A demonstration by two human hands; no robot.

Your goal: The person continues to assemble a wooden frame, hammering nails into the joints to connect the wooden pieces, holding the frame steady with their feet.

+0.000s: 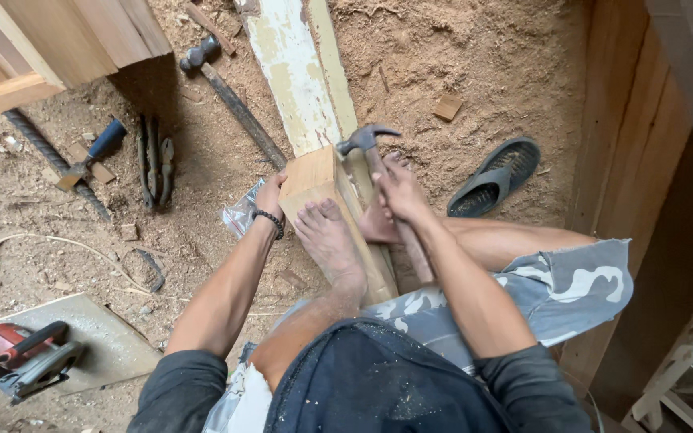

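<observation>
A short bare wood block [312, 175] lies on a long plank with peeling pale paint [292, 72], and my bare foot [329, 237] presses on the wood just behind it. My left hand [269, 195] grips the block's left side; a dark bead bracelet is on that wrist. My right hand [399, 195] is closed around the handle of a claw hammer. The hammer's steel head [365, 138] sits just right of the block's far corner. My other foot is partly hidden under the right hand.
Sawdust covers the floor. A second hammer [226, 92] lies left of the plank, with pliers [155, 160], a blue-handled tool [94, 152] and a ribbed steel bar [50, 152] farther left. A red circular saw [26, 357] rests on a board. A sandal [495, 176] lies right; wooden panels [627, 160] stand beyond.
</observation>
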